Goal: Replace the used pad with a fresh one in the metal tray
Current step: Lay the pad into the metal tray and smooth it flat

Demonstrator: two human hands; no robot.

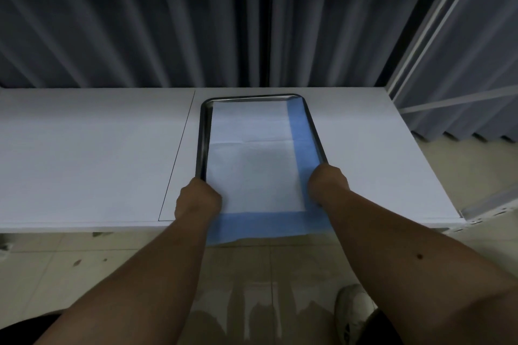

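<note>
A metal tray (202, 131) with a dark shiny rim lies lengthwise on the white table (92, 154). A pad (252, 148), white in the middle with a blue border, lies in it. The pad's near blue edge hangs over the table's front edge. My left hand (197, 197) is closed at the tray's near left corner, on the pad and rim. My right hand (328, 183) is closed at the near right corner, on the pad's blue border. My fingers are hidden under the hands, so the exact grip is unclear.
Dark pleated curtains (168, 22) hang right behind the table. A seam (176, 154) runs through the tabletop left of the tray. Tiled floor (252, 274) lies below the front edge, with my shoe (354, 314) at lower right. A white frame (448, 101) stands at the right.
</note>
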